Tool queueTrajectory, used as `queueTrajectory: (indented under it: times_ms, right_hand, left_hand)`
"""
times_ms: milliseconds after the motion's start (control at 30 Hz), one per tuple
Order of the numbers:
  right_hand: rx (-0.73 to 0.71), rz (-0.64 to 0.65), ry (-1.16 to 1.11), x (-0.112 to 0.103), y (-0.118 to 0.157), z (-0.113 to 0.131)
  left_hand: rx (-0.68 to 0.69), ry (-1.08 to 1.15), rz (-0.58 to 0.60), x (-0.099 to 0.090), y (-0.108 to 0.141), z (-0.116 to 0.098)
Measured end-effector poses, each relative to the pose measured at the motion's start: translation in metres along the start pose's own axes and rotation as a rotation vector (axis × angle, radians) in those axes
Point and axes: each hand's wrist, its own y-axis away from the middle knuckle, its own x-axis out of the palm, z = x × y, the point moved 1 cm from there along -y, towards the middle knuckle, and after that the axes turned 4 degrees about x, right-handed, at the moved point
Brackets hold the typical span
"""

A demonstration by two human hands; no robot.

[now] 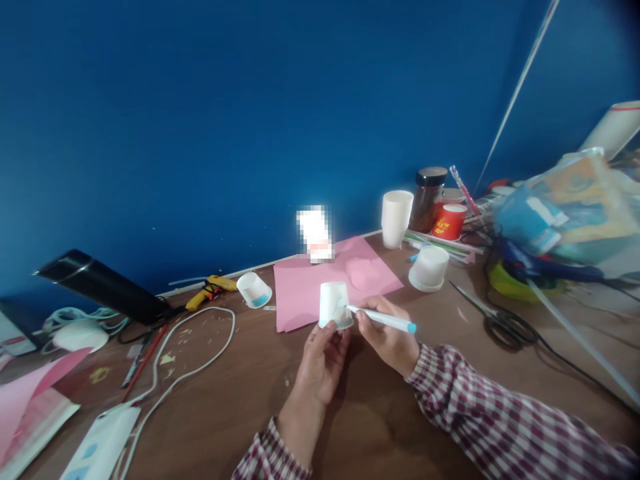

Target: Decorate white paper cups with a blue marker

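Note:
My left hand (pixel 326 357) grips a white paper cup (pixel 330 301) by its rim; the cup is upside down, and faint blue lines show on its side. In my right hand (pixel 387 331) is a white marker pen with a blue end (pixel 387 319), its tip at the cup's right side. Behind the cup lie pink paper sheets (pixel 300 290) on the brown table (pixel 240 407). Another paper cup with a blue patch (pixel 254 291) rests tilted on the left. To the right, one more white cup (pixel 430 267) stands upside down.
Scissors (pixel 500 320) lie at right, near a plastic bag (pixel 575 207). Stacked cups (pixel 397 217), a dark jar (pixel 428 197) and a red cup (pixel 449 222) stand behind. At left are a yellow glue gun (pixel 210 291), a white cable (pixel 185 377) and a power strip (pixel 103 443).

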Motion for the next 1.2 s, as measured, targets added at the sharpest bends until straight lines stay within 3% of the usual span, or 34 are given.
queueTrajectory:
  times_ms: [767,1200]
  right_hand:
    - [0.009,0.011,-0.003,-0.0008,-0.0003,0.0008]
    - [0.029,-0.008,-0.005,-0.0011,-0.0006,0.001]
  left_hand:
    - [0.003,-0.019,-0.022,0.0007,-0.0007,-0.0004]
    - [-0.016,-0.018,0.024,-0.001,-0.0004,0.001]
